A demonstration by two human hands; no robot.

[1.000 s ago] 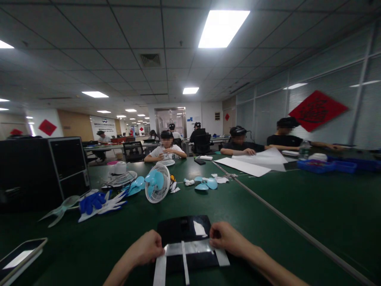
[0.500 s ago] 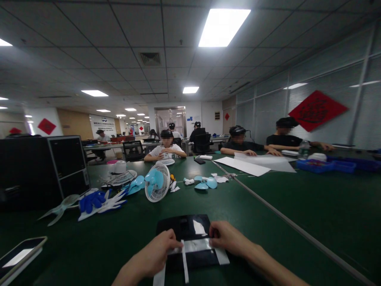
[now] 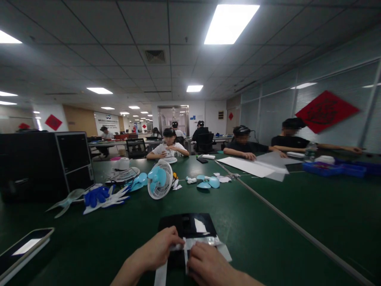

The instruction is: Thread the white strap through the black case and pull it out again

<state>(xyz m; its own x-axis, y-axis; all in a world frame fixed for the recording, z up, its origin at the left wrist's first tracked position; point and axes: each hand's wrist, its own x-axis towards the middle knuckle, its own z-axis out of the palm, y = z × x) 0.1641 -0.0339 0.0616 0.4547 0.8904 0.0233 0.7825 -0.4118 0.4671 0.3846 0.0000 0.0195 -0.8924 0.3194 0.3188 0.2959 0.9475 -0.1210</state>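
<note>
A black panel (image 3: 187, 230) lies before me, with a glossy silvery-white strip (image 3: 205, 240) across it. Light strips hang past its edges, one at the lower left (image 3: 161, 274) and one at the right (image 3: 224, 252). My left hand (image 3: 160, 247) is closed, its thumb and forefinger pressed together at the top of a narrow white strip (image 3: 186, 256). Close beside it, my right hand (image 3: 210, 263) is curled over the panel's lower right part. Its fingertips meet the narrow strip and cover much of it; their exact hold is partly hidden.
A fan (image 3: 160, 179), blue-and-white gloves (image 3: 104, 198), blue fan blades (image 3: 207, 181) and a black computer case (image 3: 44, 167) are farther back. A phone (image 3: 25, 250) lies at the left. Several people sit across the table; one handles white sheets (image 3: 244, 166).
My right hand has moved from the panel's right side down and left to the narrow strip. My left hand stays almost in place. The view has shifted slightly left.
</note>
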